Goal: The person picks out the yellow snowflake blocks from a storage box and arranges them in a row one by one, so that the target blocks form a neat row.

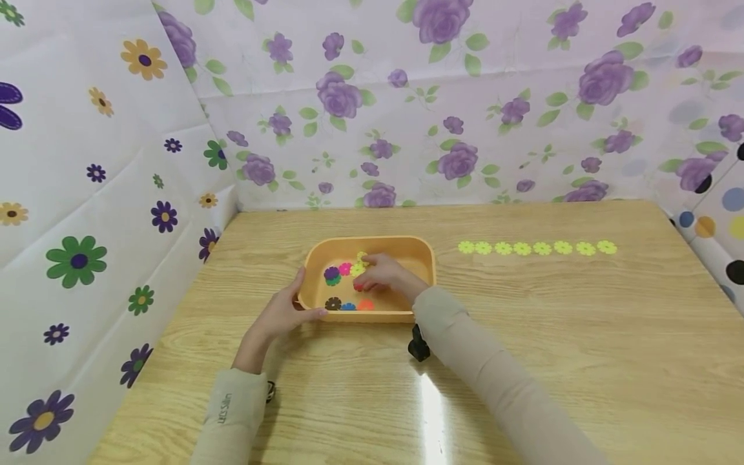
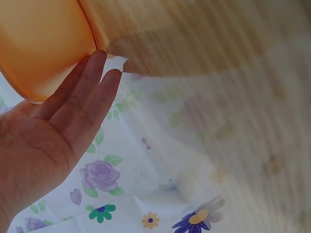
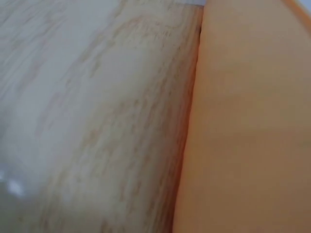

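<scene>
An orange plastic tray [image 1: 421,265] with rounded corners stands on the table. My left hand [image 1: 281,313] holds its near left corner, thumb along the front rim; in the left wrist view the fingers [image 2: 87,92] lie against the outer wall. My right hand [image 1: 385,272] reaches down inside the tray, index finger and thumb spread around a yellow flower-shaped disc [image 1: 357,270]. A second yellow disc [image 1: 361,256] sits at the index fingertip. A red disc [image 1: 358,287] is partly hidden under the hand. Also inside are purple [image 1: 332,273], green [image 1: 334,281] and pink [image 1: 345,268] discs.
By the tray's front wall lie brown [image 1: 333,303], blue [image 1: 348,307] and orange-red [image 1: 365,305] discs. Several yellow discs [image 1: 542,248] form a row on the table to the right. A black object [image 1: 418,345] shows beneath the right sleeve. Floral sheets [image 1: 349,148] enclose the table.
</scene>
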A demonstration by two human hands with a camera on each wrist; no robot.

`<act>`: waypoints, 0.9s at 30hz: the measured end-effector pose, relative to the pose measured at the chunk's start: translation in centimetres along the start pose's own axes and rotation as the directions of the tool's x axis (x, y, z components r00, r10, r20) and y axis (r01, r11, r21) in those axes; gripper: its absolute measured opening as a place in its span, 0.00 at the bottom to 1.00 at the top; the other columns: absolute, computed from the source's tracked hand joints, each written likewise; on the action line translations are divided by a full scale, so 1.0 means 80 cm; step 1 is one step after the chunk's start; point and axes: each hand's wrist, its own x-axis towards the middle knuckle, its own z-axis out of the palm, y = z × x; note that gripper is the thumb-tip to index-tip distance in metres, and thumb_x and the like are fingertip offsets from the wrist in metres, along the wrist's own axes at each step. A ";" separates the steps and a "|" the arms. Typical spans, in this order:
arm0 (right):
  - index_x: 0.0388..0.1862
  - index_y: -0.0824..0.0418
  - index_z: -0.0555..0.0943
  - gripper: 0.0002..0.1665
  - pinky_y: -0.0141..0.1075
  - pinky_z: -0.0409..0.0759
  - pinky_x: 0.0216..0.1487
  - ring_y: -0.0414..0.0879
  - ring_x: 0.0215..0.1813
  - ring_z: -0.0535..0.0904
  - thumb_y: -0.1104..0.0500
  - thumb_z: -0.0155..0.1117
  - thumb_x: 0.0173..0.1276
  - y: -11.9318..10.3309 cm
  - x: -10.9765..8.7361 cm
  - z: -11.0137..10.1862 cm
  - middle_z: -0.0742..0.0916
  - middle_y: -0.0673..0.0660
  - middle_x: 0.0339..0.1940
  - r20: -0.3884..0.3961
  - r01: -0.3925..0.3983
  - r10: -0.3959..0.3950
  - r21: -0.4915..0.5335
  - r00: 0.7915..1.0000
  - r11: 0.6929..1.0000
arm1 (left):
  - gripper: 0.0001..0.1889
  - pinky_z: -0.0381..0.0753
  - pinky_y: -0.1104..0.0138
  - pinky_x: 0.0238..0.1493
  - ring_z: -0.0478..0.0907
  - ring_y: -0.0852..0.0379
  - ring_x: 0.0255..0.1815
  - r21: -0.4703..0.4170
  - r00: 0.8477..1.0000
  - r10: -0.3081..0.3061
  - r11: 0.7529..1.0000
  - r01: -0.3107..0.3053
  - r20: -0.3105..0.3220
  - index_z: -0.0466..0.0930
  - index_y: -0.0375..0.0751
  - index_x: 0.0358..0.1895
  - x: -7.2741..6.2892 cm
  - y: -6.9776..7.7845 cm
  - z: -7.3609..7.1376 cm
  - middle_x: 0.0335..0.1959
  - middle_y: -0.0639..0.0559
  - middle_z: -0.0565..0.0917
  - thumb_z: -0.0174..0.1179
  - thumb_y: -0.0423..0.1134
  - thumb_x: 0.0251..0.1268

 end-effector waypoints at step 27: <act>0.39 0.73 0.82 0.13 0.39 0.80 0.35 0.42 0.26 0.78 0.76 0.59 0.54 -0.003 -0.023 -0.020 0.84 0.65 0.36 -0.282 0.190 -0.170 0.042 0.944 0.981 | 0.56 0.77 0.63 0.44 0.75 0.49 0.45 -0.001 1.000 -0.006 1.000 0.006 -0.003 0.36 0.39 0.72 -0.001 0.001 0.002 0.65 0.32 0.61 0.68 0.51 0.48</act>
